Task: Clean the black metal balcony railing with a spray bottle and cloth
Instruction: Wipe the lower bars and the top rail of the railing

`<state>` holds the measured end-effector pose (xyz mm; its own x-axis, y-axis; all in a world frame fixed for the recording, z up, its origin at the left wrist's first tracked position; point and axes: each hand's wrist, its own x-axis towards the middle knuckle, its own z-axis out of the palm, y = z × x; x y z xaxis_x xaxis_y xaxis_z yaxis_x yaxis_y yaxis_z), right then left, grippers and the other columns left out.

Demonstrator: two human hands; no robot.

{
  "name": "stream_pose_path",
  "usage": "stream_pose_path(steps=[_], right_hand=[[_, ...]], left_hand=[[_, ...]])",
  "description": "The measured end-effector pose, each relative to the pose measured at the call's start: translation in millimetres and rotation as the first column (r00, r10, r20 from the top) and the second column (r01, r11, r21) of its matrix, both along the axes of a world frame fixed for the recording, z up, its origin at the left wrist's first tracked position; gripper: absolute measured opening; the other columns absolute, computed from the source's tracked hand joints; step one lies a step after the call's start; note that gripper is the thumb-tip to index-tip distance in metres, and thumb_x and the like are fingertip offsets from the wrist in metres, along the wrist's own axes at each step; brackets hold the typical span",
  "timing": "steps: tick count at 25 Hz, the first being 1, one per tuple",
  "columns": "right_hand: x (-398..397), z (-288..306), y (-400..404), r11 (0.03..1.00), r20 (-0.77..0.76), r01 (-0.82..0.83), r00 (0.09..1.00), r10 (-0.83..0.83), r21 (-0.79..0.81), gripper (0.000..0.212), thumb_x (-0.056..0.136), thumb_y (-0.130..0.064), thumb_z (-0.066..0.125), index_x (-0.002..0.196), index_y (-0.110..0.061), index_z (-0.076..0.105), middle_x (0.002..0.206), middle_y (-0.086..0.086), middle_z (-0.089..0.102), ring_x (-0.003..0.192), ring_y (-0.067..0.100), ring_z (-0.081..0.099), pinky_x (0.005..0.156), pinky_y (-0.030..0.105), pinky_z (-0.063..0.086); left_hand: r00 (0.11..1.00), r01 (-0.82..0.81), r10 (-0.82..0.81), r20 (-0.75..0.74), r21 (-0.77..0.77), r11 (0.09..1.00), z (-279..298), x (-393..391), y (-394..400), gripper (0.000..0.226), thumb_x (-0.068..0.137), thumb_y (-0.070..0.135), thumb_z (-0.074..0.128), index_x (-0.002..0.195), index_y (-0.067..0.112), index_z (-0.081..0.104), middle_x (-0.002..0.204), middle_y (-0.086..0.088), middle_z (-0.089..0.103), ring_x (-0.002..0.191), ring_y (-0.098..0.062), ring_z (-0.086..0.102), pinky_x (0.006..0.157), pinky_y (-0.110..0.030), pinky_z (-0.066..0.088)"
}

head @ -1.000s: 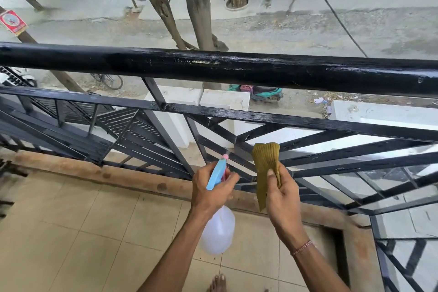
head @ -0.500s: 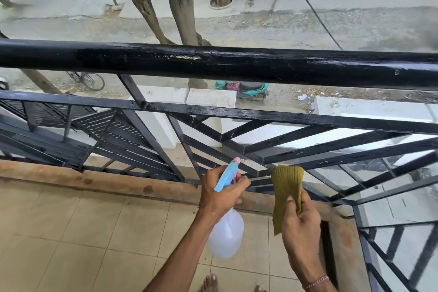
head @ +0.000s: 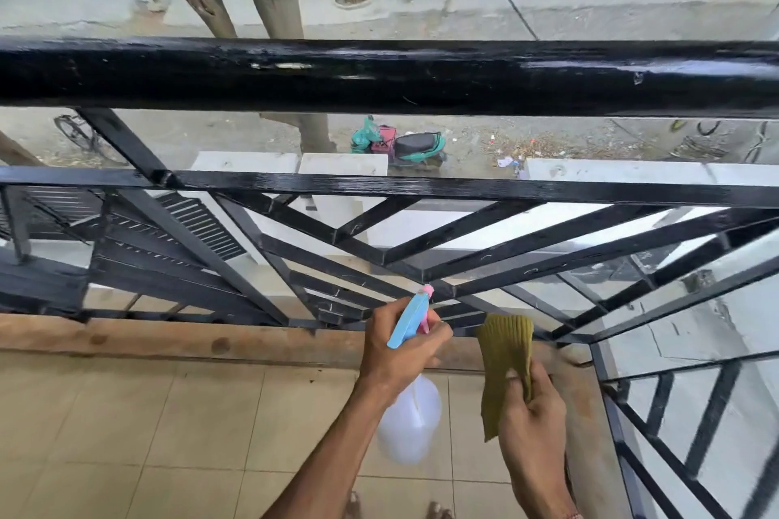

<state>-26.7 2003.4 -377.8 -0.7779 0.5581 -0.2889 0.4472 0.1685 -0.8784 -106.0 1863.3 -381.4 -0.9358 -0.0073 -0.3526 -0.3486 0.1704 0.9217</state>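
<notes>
Head view: spray bottle (head: pixel 408 426) upright, nozzle toward the railing (head: pixel 379 76).

The balcony floor (head: pixel 139 430) is laid with beige square tiles with pale grout lines; a reddish-brown raised kerb (head: pixel 177 339) runs along its far edge and turns down the right side; the black railing (head: pixel 379 74) stands on that kerb; at the near edge, bare toes (head: pixel 438 510) rest on the tiles, partly cut off by the frame.
</notes>
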Motion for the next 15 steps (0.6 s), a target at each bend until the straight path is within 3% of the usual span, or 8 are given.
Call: stream_pose_path(steps=[4,7,9,12,15], right_hand=[[-1.9,-4.4,12.3,1.000,-0.036,0.005,0.999,-0.005,-0.009,0.027,0.102,-0.008,0.047,0.106,-0.030,0.062,0.085,-0.011,0.067,0.079,0.011,0.061,0.077,0.040,0.055],[-4.1,-3.1,25.4,1.000,-0.090,-0.005,0.996,0.002,-0.029,0.029,0.101,-0.004,0.046,0.097,-0.028,0.063,0.079,-0.009,0.066,0.075,0.010,0.060,0.065,0.027,0.051],[-6.7,1.9,33.2,0.999,-0.124,-0.007,0.992,0.000,-0.053,0.031,0.102,-0.001,0.045,0.098,-0.027,0.062,0.079,-0.003,0.064,0.070,0.000,0.059,0.057,0.011,0.046],[-12.8,3.1,43.3,0.998,-0.168,-0.017,0.986,0.007,-0.055,0.034,0.102,0.000,0.044,0.110,-0.026,0.063,0.086,-0.011,0.067,0.072,-0.008,0.058,0.061,0.006,0.044],[-17.6,-1.7,55.3,0.998,-0.176,0.015,0.984,-0.025,-0.054,0.034,0.103,-0.004,0.045,0.108,-0.033,0.063,0.087,-0.018,0.067,0.080,-0.005,0.059,0.070,0.013,0.047]], left_hand=[[0.999,0.017,-0.018,-0.027,-0.048,0.999,-5.2,-5.4,18.9,0.017,0.084,0.016,0.079,0.073,0.020,0.066,0.064,0.001,0.056,0.061,-0.014,0.060,0.053,-0.027,0.056],[0.998,0.035,-0.038,-0.044,-0.051,0.998,-9.3,-6.8,32.8,0.019,0.083,0.016,0.080,0.071,0.021,0.066,0.065,-0.005,0.058,0.063,-0.018,0.063,0.055,-0.033,0.060],[0.997,0.059,-0.060,-0.048,-0.023,0.998,-10.3,-7.6,41.8,0.014,0.084,0.016,0.081,0.077,0.018,0.069,0.069,-0.005,0.062,0.069,-0.021,0.067,0.063,-0.040,0.065],[0.997,0.068,-0.070,-0.043,-0.037,0.997,-13.0,-10.4,53.1,0.015,0.085,0.017,0.081,0.077,0.016,0.067,0.060,0.009,0.057,0.061,-0.012,0.062,0.056,-0.030,0.060],[0.997,0.071,-0.073,-0.035,-0.053,0.996,-20.1,-10.3,65.0,0.012,0.085,0.017,0.080,0.080,0.012,0.070,0.056,0.011,0.055,0.056,-0.009,0.060,0.054,-0.027,0.056]])
